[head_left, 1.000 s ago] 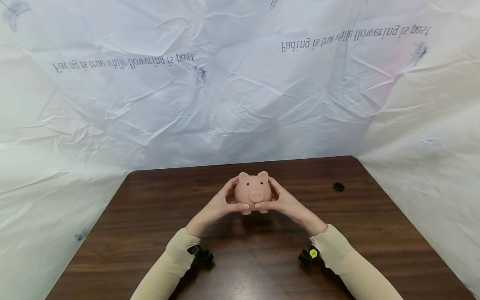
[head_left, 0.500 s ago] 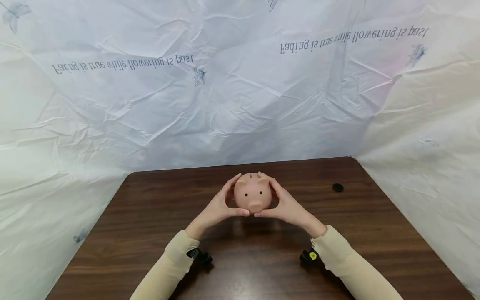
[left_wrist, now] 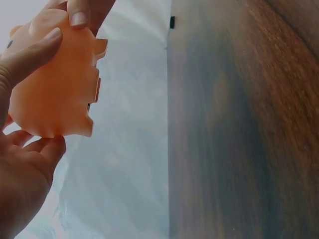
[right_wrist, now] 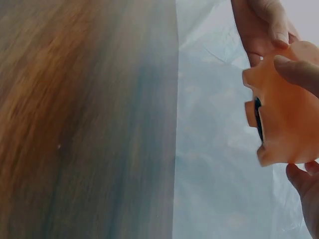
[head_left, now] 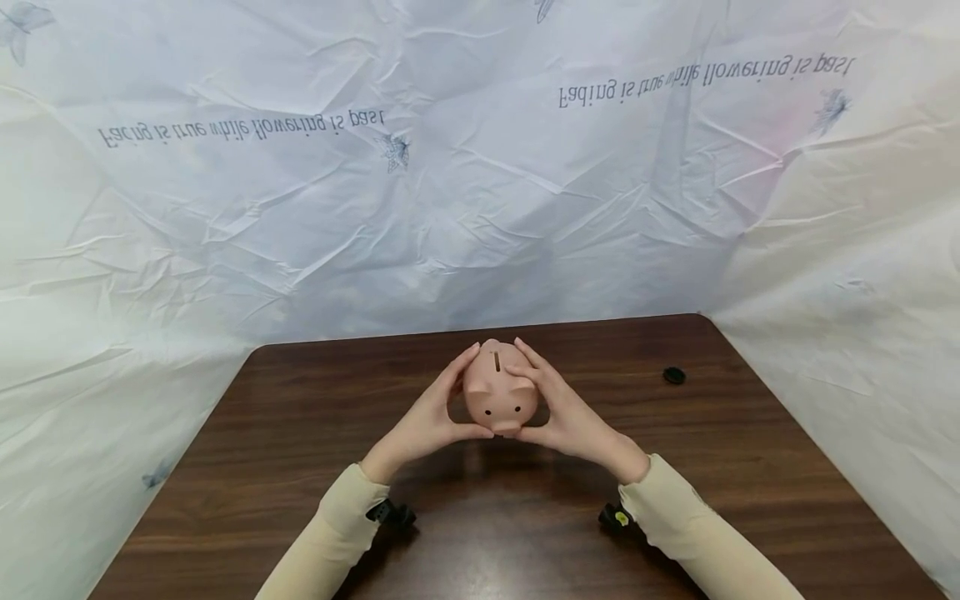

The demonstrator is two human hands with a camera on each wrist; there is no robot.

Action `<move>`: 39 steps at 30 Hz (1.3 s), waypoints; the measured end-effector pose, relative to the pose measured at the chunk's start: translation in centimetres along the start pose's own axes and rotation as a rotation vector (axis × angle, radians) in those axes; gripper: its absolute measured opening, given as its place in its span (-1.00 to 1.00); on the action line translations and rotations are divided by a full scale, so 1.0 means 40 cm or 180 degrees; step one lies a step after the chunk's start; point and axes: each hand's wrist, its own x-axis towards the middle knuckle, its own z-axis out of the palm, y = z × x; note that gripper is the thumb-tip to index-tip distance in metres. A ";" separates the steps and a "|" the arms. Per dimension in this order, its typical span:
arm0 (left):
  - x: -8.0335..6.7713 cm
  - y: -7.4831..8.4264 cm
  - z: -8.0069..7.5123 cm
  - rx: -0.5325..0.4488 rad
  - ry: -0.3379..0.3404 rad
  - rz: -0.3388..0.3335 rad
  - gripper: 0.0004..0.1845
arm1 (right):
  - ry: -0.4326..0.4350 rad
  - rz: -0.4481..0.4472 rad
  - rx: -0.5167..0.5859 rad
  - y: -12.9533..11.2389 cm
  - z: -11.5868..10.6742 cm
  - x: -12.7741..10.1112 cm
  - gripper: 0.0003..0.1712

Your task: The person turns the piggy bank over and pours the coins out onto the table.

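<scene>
A pink piggy bank [head_left: 498, 387] is held up between both hands over the dark wooden table. Its snout points toward the wearer and its top tilts forward, so the coin slot faces the head camera. My left hand [head_left: 431, 417] grips its left side, thumb under the snout and fingers behind. On the other side my right hand [head_left: 573, 417] grips it, with one finger lying on top near the slot. From the side, in the left wrist view, the piggy bank [left_wrist: 60, 84] shows its stubby feet. A dark patch shows on the belly of the piggy bank [right_wrist: 284, 109] in the right wrist view.
A small round black object [head_left: 674, 376] lies on the table [head_left: 750, 500] at the far right. White printed sheeting [head_left: 480, 208] hangs behind and along both sides of the table. Black wrist devices [head_left: 392, 514] sit at both cuffs.
The piggy bank has tipped forward between the hands: its face has turned downward and the coin slot on its back has come into view. My right finger has shifted onto its top.
</scene>
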 end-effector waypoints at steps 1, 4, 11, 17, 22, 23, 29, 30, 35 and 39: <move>0.000 0.002 0.001 0.0059 0.0021 0.0072 0.18 | 0.0012 -0.0063 -0.0054 0.000 -0.001 0.000 0.11; 0.000 0.005 0.003 0.0246 0.0094 0.0277 0.19 | 0.0065 -0.0214 -0.0201 -0.001 -0.004 0.002 0.11; -0.002 0.016 0.005 0.0467 0.0175 0.0503 0.14 | 0.0132 -0.0460 -0.0327 0.000 -0.009 0.004 0.04; -0.002 0.008 0.005 0.0520 0.0162 0.0632 0.13 | 0.0167 -0.0632 -0.0351 0.000 -0.009 0.005 0.11; -0.003 -0.045 0.010 0.0529 0.0173 0.0698 0.16 | 0.0163 -0.0661 -0.0441 -0.004 -0.012 0.006 0.23; -0.003 -0.057 0.010 0.0533 0.0176 0.0706 0.17 | 0.0159 -0.0648 -0.0441 -0.005 -0.013 0.006 0.26; -0.007 -0.070 0.005 0.0600 0.0185 0.0810 0.18 | 0.0158 -0.0512 -0.0370 -0.015 -0.017 0.003 0.36; -0.007 -0.068 0.004 0.0613 0.0187 0.0834 0.17 | 0.0162 -0.0498 -0.0368 -0.017 -0.019 0.003 0.36; -0.009 -0.049 0.000 0.0769 0.0226 0.0976 0.13 | 0.0212 -0.0658 -0.0432 -0.021 -0.028 0.002 0.19; -0.011 -0.029 -0.003 0.0960 0.0282 0.1134 0.14 | 0.0372 -0.1026 -0.0607 -0.025 -0.037 0.010 -0.06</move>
